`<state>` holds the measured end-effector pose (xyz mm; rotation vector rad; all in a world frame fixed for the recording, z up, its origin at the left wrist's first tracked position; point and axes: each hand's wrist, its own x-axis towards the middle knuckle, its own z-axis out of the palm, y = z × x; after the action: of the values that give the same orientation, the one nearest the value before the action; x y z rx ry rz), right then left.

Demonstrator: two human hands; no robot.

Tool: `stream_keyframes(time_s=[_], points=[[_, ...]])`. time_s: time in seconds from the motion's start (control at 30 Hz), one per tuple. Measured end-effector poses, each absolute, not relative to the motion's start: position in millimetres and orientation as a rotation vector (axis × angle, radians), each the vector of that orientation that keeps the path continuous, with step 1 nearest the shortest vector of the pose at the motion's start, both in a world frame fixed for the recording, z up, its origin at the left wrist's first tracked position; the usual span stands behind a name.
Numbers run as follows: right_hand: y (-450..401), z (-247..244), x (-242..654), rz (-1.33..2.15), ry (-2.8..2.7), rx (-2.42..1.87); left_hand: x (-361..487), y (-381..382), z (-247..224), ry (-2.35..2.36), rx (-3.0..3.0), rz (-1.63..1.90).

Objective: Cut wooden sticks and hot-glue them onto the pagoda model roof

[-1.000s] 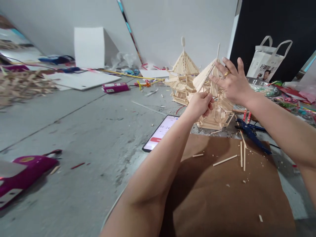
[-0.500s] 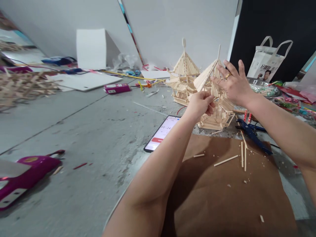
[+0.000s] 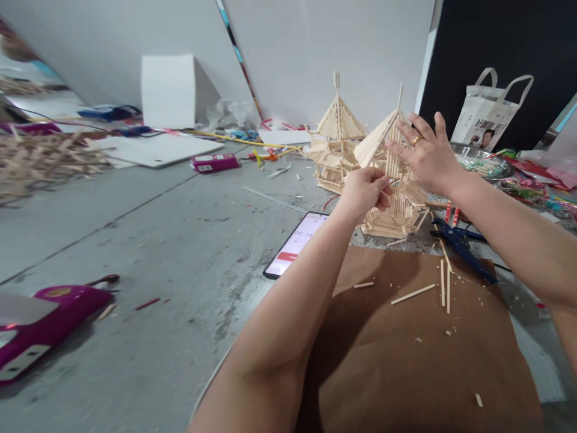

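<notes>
A small pavilion model (image 3: 388, 224) made of thin wooden sticks stands at the far edge of the brown sheet (image 3: 406, 361). Its pointed roof (image 3: 373, 144) has a stick rising from the peak. My left hand (image 3: 367, 189) is closed at the roof's lower edge, fingertips pinched; whatever lies in the pinch is too small to make out. With fingers spread, my right hand (image 3: 428, 150), wearing a gold ring, rests its fingertips on the roof's right side. Behind on the left stands a second stick pavilion (image 3: 339, 120).
Loose sticks (image 3: 413, 294) and blue pliers (image 3: 464, 249) lie near the model. A phone (image 3: 293, 243) showing a timer is beside my left forearm. Further out are purple tools (image 3: 58, 325), a stick pile (image 3: 49, 159), a metal bowl (image 3: 480, 162) and a white bag (image 3: 487, 114).
</notes>
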<state>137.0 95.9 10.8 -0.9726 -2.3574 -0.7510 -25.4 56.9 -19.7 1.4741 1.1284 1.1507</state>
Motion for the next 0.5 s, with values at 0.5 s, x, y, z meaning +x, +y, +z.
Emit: stream_keyframes(time_s=[0.5], points=[[38.8, 2.7, 159.8, -0.603, -2.192, -1.056, -43.8, 38.6, -2.3, 1.403, 1.868, 0.967]])
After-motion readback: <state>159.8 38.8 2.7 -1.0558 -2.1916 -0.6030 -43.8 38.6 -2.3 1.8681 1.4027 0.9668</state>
